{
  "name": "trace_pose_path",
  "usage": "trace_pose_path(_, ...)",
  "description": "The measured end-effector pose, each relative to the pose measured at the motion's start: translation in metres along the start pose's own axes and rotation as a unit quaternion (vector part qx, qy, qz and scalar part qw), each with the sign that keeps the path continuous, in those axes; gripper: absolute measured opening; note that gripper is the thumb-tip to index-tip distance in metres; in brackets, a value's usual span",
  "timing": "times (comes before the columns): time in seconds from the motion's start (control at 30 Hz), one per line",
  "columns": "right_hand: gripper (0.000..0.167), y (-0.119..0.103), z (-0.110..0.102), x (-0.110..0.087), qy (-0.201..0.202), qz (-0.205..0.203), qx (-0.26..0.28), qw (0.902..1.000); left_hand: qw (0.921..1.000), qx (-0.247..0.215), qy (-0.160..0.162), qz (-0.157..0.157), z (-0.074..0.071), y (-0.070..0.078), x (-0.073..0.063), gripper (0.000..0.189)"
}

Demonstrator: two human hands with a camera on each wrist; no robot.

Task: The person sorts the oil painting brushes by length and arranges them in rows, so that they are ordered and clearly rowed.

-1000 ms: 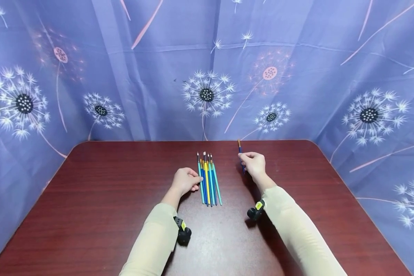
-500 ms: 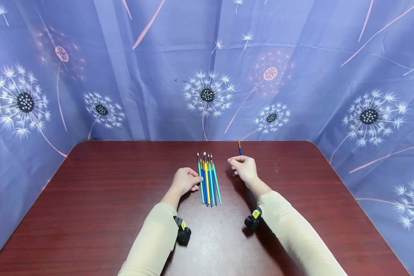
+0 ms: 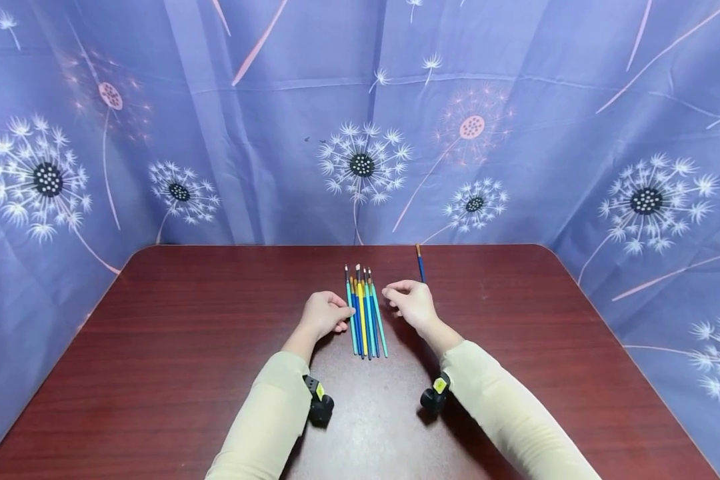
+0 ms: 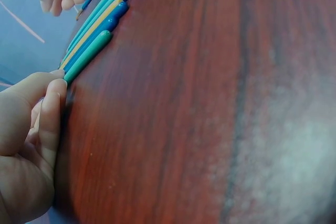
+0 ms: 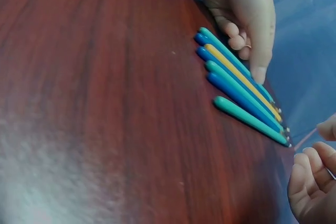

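Observation:
Several paintbrushes with teal, blue and yellow handles lie side by side on the table, bristles toward the back. My left hand rests at their left edge, its thumb on the outer handles, as the left wrist view also shows at a teal paintbrush. My right hand is just to the right of the group, thumb and fingers loosely bent, apart from the rightmost teal paintbrush. Beyond the right hand a single blue paintbrush lies near the back edge, its lower end hidden by the hand.
The dark red wooden table ends at a blue curtain with dandelion prints. Black cameras are strapped to both sleeves, the left camera and the right camera close over the tabletop.
My right hand has let go of the single blue paintbrush by the back edge and moved left and nearer to me, toward the group. The left hand has stayed at the paintbrushes.

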State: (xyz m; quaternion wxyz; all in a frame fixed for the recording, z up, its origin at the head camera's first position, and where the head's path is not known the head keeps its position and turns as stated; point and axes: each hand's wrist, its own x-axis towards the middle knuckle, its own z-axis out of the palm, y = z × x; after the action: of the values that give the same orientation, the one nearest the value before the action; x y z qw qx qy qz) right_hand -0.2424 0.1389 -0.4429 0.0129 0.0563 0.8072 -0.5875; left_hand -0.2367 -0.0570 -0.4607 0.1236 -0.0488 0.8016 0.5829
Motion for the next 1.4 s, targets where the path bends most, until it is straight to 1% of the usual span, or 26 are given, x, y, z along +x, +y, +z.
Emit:
trace_pose_path(0.23, 0.017, 0.001, 0.004, -0.005, -0.008, 0.001, -0.045, 0.9990, 1.0000, -0.002, -0.003, -0.001, 0.002, -0.001, 0.002, 0.017)
trace_pose_path(0.37, 0.016, 0.001, 0.006, -0.008, -0.008, -0.013, -0.079, 0.9967, 1.0000, -0.008, -0.003, 0.001, 0.004, -0.003, 0.004, 0.017)
trace_pose_path(0.5, 0.016, 0.001, 0.007, -0.011, 0.004, -0.032, -0.133, 0.9906, 1.0000, -0.007, -0.005, 0.005, 0.005, -0.003, 0.004, 0.017)
trace_pose_path(0.6, 0.016, 0.001, 0.009, -0.012, 0.006, -0.042, -0.176, 0.9834, 1.0000, -0.003, -0.004, 0.006, 0.005, -0.003, 0.004, 0.017)
trace_pose_path(0.73, 0.015, 0.002, 0.013, -0.011, 0.006, -0.050, -0.215, 0.9753, 1.0000, 0.000, -0.002, 0.006, 0.004, -0.003, 0.004, 0.017)
trace_pose_path(0.93, 0.014, 0.004, 0.018, -0.011, 0.014, -0.042, -0.226, 0.9732, 1.0000, -0.001, 0.000, 0.005, 0.001, -0.002, 0.002, 0.017)
trace_pose_path(1.17, 0.016, 0.005, 0.020, -0.012, 0.019, -0.025, -0.217, 0.9756, 1.0000, 0.004, 0.002, 0.007, 0.001, -0.001, -0.001, 0.018)
trace_pose_path(1.27, 0.018, 0.003, 0.021, -0.013, 0.030, -0.028, -0.217, 0.9752, 1.0000, 0.005, 0.003, 0.007, 0.000, -0.001, -0.001, 0.018)
trace_pose_path(1.4, 0.021, 0.001, 0.023, -0.015, 0.044, -0.038, -0.240, 0.9691, 0.9999, 0.005, 0.003, 0.008, -0.001, -0.002, -0.001, 0.018)
